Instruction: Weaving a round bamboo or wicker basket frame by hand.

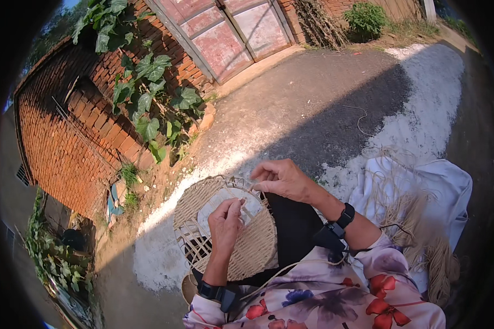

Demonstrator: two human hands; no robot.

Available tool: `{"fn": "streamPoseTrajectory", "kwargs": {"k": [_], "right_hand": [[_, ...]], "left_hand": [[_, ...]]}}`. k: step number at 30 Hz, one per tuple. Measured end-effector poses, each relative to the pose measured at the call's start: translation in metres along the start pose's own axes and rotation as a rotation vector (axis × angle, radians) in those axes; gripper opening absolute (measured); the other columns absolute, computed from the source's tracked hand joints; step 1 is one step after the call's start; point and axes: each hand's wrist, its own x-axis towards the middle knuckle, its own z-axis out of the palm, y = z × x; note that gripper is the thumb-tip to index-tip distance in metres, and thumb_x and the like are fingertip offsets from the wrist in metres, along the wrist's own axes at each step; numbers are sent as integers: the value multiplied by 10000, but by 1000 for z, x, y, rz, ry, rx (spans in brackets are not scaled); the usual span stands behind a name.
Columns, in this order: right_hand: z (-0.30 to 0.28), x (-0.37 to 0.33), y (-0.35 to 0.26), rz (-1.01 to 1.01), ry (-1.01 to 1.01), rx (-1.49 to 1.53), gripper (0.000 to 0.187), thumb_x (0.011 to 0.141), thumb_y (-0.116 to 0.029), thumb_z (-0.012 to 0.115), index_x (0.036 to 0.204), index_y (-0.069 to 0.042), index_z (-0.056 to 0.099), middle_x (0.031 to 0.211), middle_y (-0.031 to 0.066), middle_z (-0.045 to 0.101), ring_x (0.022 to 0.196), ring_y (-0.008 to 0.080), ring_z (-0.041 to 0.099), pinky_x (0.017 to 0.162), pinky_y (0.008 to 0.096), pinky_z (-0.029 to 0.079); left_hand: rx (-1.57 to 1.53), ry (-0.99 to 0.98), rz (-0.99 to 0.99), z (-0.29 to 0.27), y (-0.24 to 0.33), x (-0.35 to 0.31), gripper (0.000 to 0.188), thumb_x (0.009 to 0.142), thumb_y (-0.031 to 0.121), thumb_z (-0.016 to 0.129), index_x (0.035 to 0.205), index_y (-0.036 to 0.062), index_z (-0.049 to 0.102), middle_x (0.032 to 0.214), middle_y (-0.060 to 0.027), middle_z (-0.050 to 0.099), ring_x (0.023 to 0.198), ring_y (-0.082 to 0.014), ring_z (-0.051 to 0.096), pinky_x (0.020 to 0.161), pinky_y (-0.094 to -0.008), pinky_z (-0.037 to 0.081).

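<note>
On my lap lies a round woven mat (255, 247) of beige twisted cord, tilted. Bare lattice strands show on its left side, and a whitish patch (208, 216) lies at its middle. Over that middle is my left hand (226, 226), closed in a pinch; whatever is between its fingertips is too small to make out. My right hand (284, 180) is at the mat's far right rim, its thumb and bent forefinger pinched at a cord strand. Dark cloth (293, 222) shows beneath the mat. A loose length of cord (291, 267) crosses my lap.
To my right, a white cloth or sack (447, 183) carries loose beige fibres and a cord bundle (442, 266). Ahead are a faded red double door (219, 41), a brick wall (66, 159) and a leafy vine (148, 104). Thin string (361, 123) lies on the ground.
</note>
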Motion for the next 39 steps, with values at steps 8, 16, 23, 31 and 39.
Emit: {"fn": "streamPoseTrajectory", "kwargs": {"k": [8, 16, 23, 31, 39], "right_hand": [[-7, -29, 42, -22, 162, -234, 128, 850, -142, 652, 890, -20, 648, 782, 100, 643, 706, 234, 636, 661, 360, 497], [4, -32, 59, -277, 138, -544, 45, 808, -120, 643, 839, -93, 662, 818, 71, 599, 870, 295, 584, 770, 425, 445], [13, -29, 61, -293, -27, -724, 81, 841, -163, 626, 872, -102, 671, 850, 57, 564, 913, 245, 533, 804, 395, 396], [19, -21, 60, -323, -16, -747, 52, 786, -110, 641, 747, -95, 609, 792, 64, 562, 843, 265, 542, 757, 401, 405], [21, -22, 56, 33, 297, -362, 52, 789, -19, 577, 759, -20, 534, 692, 47, 522, 605, 152, 521, 549, 316, 427]], "left_hand": [[787, 146, 551, 8, -3, 6, 81, 868, 91, 697, 890, 14, 691, 763, -133, 625, 592, -285, 612, 565, -367, 488], [1021, 83, 555, 38, -9, 7, 57, 848, 73, 657, 890, 35, 661, 922, -117, 583, 822, -323, 615, 685, -423, 486], [906, 87, 505, 41, -15, 10, 48, 863, 76, 623, 862, 33, 644, 874, -136, 591, 822, -347, 605, 710, -437, 471], [801, 127, 417, 39, -10, -2, 114, 867, 93, 624, 949, 31, 674, 866, -153, 620, 757, -298, 616, 695, -393, 482], [648, 468, 338, -56, -36, -27, 210, 875, 91, 633, 1082, 74, 663, 851, -120, 667, 675, -257, 636, 631, -359, 500]]}}
